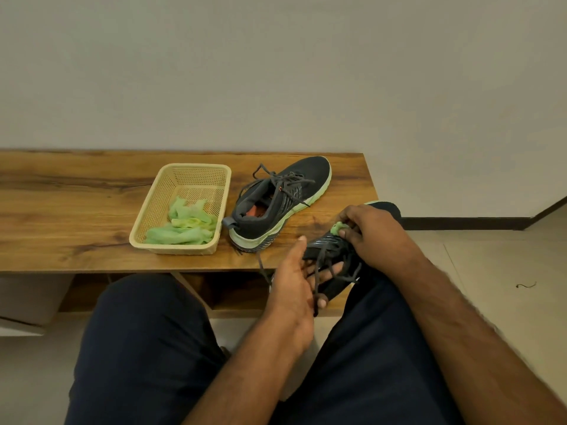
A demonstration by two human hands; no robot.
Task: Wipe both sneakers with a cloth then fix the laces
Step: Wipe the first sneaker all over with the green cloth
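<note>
Sneakers, 2 of them, dark w/ pale green soles. One sneaker (277, 207) sits on the wooden table (76, 210), laces loose and untied. Second sneaker (334, 256) is held over the person's lap, near the table's front right corner. Left hand (291, 280) grips it from below, fingers curled among its loose laces. Right hand (371, 231) pinches a small green cloth (339, 228) against the upper. Judging by this, wiping is underway on the held sneaker; can't tell if the other is wiped yet. Laces on both still need fixing. One tan plastic basket (184, 210) stands left of the table sneaker, w/ more green cloths (187, 225) bunched inside; count unclear.
</note>
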